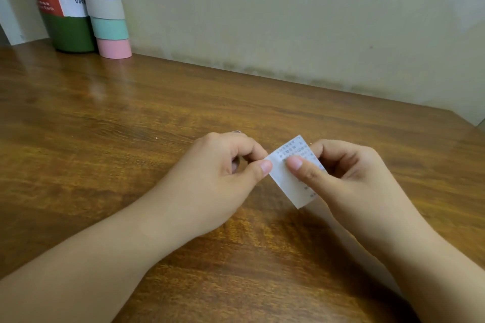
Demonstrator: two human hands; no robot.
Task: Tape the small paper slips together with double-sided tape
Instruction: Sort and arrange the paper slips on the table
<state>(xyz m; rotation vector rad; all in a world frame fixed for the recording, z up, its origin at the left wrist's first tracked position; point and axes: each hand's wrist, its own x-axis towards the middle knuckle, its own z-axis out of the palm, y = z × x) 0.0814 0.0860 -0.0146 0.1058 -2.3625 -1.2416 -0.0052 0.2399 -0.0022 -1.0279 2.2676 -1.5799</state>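
Bare forearms, hands unadorned

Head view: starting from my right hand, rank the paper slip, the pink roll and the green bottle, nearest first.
1. paper slip: pinched by the right hand itself.
2. pink roll: far left, bottom of the stack by the wall.
3. green bottle: just left of that stack, barely farther.

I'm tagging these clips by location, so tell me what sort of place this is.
Probably a desk at home or in an office: a wood-grain tabletop set against a plain wall, with a green cylinder and a pastel-banded tube at the back.
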